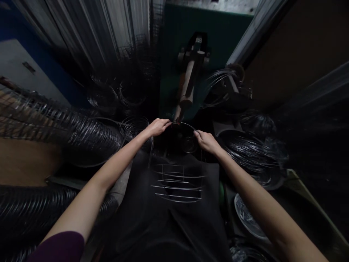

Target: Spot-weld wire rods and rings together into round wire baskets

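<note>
My left hand (pixel 159 127) is closed on the upper left of a round wire rim. My right hand (pixel 207 141) pinches the same rim farther right. The rim belongs to a wire frame (pixel 178 177) with curved and straight crosswires, which hangs down toward my lap. Between my hands, the top of the rim meets the tip of a machine's metal arm (pixel 187 87). Whether the tip is pressing on the wire is too dark to tell. Below the tip, the lower part of the machine is lost in shadow.
Stacked wire rings (pixel 89 125) lie along the left. To the right stands a basin of bent wires (pixel 248 153), with a bowl of small metal pieces (pixel 249 216) nearer me. Behind the arm rises a green machine body (pixel 174 43). A dark cloth (pixel 174 229) covers my lap.
</note>
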`<control>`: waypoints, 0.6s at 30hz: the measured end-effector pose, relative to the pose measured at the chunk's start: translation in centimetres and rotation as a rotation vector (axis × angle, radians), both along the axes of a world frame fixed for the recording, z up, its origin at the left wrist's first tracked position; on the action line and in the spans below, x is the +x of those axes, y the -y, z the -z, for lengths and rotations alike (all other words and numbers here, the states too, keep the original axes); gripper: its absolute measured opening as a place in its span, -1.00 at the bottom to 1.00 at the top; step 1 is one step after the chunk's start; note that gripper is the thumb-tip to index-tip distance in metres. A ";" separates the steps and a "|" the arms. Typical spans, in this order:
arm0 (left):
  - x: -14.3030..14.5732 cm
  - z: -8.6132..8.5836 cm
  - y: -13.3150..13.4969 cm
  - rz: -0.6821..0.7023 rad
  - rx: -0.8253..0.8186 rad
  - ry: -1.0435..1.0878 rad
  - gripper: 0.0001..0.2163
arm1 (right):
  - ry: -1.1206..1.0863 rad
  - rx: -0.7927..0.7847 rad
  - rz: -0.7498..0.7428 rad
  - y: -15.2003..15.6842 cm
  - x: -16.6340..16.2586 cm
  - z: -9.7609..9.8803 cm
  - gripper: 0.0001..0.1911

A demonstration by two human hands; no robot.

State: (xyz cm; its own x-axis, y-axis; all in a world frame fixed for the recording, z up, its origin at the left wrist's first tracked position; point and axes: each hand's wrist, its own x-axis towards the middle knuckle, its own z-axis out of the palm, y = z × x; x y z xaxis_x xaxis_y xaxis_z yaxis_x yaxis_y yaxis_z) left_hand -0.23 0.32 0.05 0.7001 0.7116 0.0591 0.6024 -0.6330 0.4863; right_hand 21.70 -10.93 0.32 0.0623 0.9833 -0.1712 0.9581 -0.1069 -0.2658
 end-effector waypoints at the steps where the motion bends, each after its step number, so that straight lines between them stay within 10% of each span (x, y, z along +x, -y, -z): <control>1: -0.8 -0.1 0.4 0.010 -0.038 0.015 -0.67 | -0.003 0.010 -0.004 0.6 -0.3 0.4 -0.61; 5: -7.2 1.7 4.5 -0.027 -0.354 0.314 -0.55 | -0.047 0.108 0.061 3.6 -0.8 1.7 -0.61; 8: -11.8 5.8 10.5 -0.388 -0.675 0.641 -0.49 | -0.046 0.253 0.196 5.2 0.0 1.7 -0.59; 12: -11.9 10.2 17.9 -0.559 -1.320 0.743 -0.48 | -0.081 0.325 0.355 5.7 0.4 0.7 -0.54; 18: -7.3 6.9 18.7 -0.941 -1.291 0.921 -0.72 | -0.385 0.385 0.318 7.6 -0.9 2.8 -0.55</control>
